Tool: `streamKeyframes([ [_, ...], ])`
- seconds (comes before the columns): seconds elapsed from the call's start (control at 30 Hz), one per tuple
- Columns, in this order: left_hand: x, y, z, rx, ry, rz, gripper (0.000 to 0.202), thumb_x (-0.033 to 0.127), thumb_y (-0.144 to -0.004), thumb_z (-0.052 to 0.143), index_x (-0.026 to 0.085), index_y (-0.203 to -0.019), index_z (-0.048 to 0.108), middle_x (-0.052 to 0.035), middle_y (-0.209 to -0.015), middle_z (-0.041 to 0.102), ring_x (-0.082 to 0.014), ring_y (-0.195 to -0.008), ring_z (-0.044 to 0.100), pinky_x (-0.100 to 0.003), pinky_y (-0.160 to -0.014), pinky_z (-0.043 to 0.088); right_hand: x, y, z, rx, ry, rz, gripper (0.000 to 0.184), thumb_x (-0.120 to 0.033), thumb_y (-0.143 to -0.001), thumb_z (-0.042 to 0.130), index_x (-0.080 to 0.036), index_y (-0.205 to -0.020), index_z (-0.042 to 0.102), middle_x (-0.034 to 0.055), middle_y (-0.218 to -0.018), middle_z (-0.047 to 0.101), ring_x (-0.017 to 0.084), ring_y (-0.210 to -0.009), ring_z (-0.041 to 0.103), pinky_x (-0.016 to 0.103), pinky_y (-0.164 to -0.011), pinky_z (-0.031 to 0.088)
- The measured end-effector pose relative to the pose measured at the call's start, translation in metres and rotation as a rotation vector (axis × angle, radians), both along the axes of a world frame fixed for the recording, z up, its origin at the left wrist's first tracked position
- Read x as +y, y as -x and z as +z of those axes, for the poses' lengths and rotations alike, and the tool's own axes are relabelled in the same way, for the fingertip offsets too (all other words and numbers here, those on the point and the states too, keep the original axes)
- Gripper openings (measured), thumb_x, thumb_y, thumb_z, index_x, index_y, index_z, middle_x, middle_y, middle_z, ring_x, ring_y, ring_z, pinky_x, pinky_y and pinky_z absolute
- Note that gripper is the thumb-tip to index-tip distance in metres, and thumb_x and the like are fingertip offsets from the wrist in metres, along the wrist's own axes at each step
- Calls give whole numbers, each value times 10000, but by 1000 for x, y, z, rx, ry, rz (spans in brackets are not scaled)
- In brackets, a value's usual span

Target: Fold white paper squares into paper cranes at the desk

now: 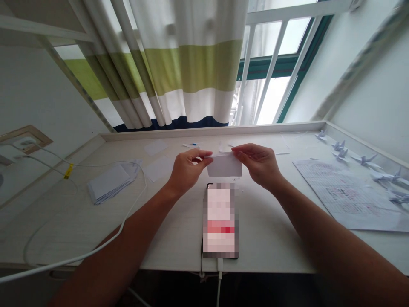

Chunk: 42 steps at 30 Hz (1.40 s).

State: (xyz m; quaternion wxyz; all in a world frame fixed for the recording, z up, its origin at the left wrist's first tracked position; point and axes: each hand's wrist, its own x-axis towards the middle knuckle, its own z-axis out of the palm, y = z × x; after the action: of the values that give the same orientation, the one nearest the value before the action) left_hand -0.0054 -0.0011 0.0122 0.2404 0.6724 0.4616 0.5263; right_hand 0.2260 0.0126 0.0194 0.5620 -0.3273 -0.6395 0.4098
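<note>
A small white sheet of paper (224, 165) is held up over the middle of the desk. My left hand (191, 167) pinches its upper left corner between thumb and fingers. At the upper right corner, my right hand (258, 164) grips it the same way. The paper hangs down between both hands, its top edge looking slightly uneven. Just below it on the desk lies a phone (221, 219) with a blurred screen and a charging cable plugged into its near end.
Left on the desk (172, 238) lies a stack of white paper (110, 181), crossed by a white cable (140, 192). Loose sheets (158, 167) and a pen (193, 145) lie behind. Rightward are a written sheet (345, 196) and several folded paper cranes (364, 159) along the raised edge.
</note>
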Motion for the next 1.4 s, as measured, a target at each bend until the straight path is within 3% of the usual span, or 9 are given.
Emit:
streamKeyframes([
  [0.17, -1, -2, 0, 49, -163, -61, 106, 246, -867, 800, 229, -962, 844, -50, -936, 802, -167, -797, 710, -286, -710, 601, -1, -3, 1, -176, -52, 37, 268, -423, -872, 821, -260, -1084, 813, 72, -1046, 804, 260, -984, 738, 459, -852, 619],
  [0.37, -8, -8, 2, 101, -232, -110, 115, 253, -908, 768, 231, -995, 841, -70, -1003, 794, -186, -880, 721, -285, -701, 596, -5, -4, 4, -446, -428, 5, 244, -341, -927, 774, -291, -1165, 796, 75, -1116, 776, 254, -996, 723, 444, -842, 617],
  [0.47, -10, -9, 2, 112, -241, -120, 123, 251, -911, 771, 234, -1012, 840, -61, -972, 801, -185, -867, 723, -295, -723, 600, -6, -4, 4, -494, -501, -16, 211, -303, -969, 728, -280, -1167, 799, 70, -1029, 787, 238, -921, 724, 432, -818, 607],
  [0.67, -11, -6, 4, 152, -239, -46, 104, 227, -875, 817, 223, -975, 841, -41, -879, 817, -169, -751, 707, -302, -709, 586, -4, -4, 0, -556, -520, -51, 168, -285, -999, 687, -264, -1112, 808, 72, -987, 788, 234, -894, 712, 420, -798, 588],
  [0.87, -11, -4, 4, 179, -248, -68, 87, 233, -902, 787, 223, -974, 834, -57, -942, 831, -207, -863, 754, -347, -803, 598, -2, -4, -1, -600, -539, -40, 169, -322, -1023, 655, -255, -1084, 798, 78, -976, 771, 238, -900, 699, 410, -768, 581],
  [1.03, -10, -5, 3, 283, -289, -113, 185, 298, -907, 795, 221, -1073, 819, -86, -1027, 822, -238, -952, 750, -392, -856, 601, -3, -2, -1, -619, -549, -19, 177, -317, -1038, 627, -239, -1071, 783, 84, -970, 756, 232, -881, 691, 390, -730, 580],
  [1.2, -7, -3, 0, 331, -378, -121, 145, 330, -967, 728, 236, -1011, 829, -74, -969, 831, -225, -875, 753, -385, -827, 578, -5, 0, -2, -633, -556, -46, 168, -315, -1038, 624, -245, -1057, 776, 84, -981, 760, 241, -895, 692, 410, -769, 576],
  [1.4, -6, -1, -3, 348, -370, -51, 124, 338, -965, 735, 263, -988, 831, -41, -952, 845, -222, -854, 776, -387, -825, 537, -5, 1, -3, -632, -567, -82, 161, -303, -1041, 618, -238, -1046, 765, 81, -958, 756, 235, -869, 685, 400, -751, 566],
])
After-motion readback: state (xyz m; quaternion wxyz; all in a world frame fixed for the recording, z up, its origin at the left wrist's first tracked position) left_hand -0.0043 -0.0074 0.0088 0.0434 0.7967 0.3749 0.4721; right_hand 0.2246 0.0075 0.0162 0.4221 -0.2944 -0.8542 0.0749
